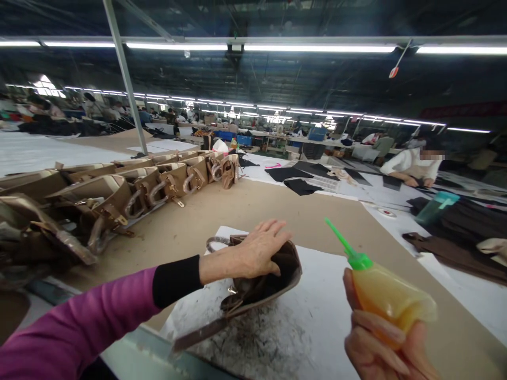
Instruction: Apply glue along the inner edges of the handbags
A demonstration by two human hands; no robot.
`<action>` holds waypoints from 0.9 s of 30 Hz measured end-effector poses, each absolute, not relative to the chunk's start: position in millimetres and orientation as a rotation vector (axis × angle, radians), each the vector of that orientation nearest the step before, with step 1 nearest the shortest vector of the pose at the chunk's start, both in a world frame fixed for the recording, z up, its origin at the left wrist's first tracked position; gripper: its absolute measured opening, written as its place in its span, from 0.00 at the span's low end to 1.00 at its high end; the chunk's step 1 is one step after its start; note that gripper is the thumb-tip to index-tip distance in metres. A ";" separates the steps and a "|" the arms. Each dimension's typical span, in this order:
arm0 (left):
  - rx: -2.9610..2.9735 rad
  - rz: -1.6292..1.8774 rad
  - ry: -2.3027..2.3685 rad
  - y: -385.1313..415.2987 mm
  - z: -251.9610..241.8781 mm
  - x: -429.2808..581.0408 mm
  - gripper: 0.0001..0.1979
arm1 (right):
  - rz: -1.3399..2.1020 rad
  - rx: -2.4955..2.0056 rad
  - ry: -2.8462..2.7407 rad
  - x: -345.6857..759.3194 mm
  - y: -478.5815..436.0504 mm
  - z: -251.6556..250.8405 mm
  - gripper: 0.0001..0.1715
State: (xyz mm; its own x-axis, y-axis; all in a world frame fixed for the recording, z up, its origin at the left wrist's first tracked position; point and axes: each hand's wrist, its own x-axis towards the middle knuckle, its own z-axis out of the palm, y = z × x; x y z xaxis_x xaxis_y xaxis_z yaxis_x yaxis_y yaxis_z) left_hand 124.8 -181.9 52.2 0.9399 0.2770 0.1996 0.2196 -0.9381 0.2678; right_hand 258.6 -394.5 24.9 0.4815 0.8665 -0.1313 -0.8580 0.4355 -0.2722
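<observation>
A brown handbag (pixel 291 277) lies on its side on a smudged white sheet (pixel 317 311), its mouth gaping and its handles sticking out to the left. My left hand (pixel 255 250) is over the bag's opening with fingers stretched out, the thumb at the dark interior; whether it touches the lining I cannot tell. In my right hand (pixel 380 338) is a soft plastic squeeze bottle (pixel 390 295) of amber liquid, its green nozzle (pixel 340 237) tilted up to the left. The fingers wrap around the bottle's lower side.
Rows of similar brown handbags (pixel 154 184) stand along the left of the brown-covered table (pixel 245 203). Dark cut pieces (pixel 303 186) lie farther back. At right are a teal cup (pixel 435 208), dark cloth (pixel 439 253) and a co-worker (pixel 414 163) bent over the table. A metal post (pixel 127 79) rises at left.
</observation>
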 end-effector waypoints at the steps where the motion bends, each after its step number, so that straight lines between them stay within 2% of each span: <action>1: 2.818 0.382 0.486 -183.7 51.1 117.7 0.37 | 1.084 -0.291 0.016 254.7 -386.1 28.6 0.49; 4: 2.748 0.484 0.773 -190.1 50.8 104.0 0.28 | 1.122 -0.240 0.138 240.6 -359.4 44.6 0.56; 6: 2.693 0.425 0.901 -191.1 50.4 100.7 0.24 | 1.146 -0.230 0.135 233.9 -341.0 54.9 0.57; 9: 2.575 0.238 0.893 -184.0 45.2 102.8 0.20 | 1.150 -0.264 -0.011 231.8 -312.8 63.3 0.52; 12: 2.524 0.147 0.830 -174.1 36.8 108.9 0.10 | 1.135 -0.324 -0.161 234.2 -286.4 63.4 0.46; 17: 2.402 0.205 0.977 -165.5 34.9 93.2 0.03 | 1.153 -0.372 -0.222 235.9 -261.8 55.1 0.33; 19: 2.342 0.321 1.114 -161.8 38.5 67.1 0.03 | 1.132 -0.391 -0.213 237.8 -261.7 52.5 0.35; 23: 2.149 0.442 1.442 -153.4 36.1 -6.1 0.04 | 1.106 -0.427 -0.119 240.4 -266.2 51.8 0.45; 25: 2.066 0.509 1.517 -149.2 25.8 -36.9 0.04 | 1.121 -0.432 -0.055 237.5 -265.8 52.8 0.50; 27: 1.976 0.529 1.510 -144.2 13.2 -55.1 0.08 | 1.128 -0.430 -0.025 232.2 -263.6 53.7 0.50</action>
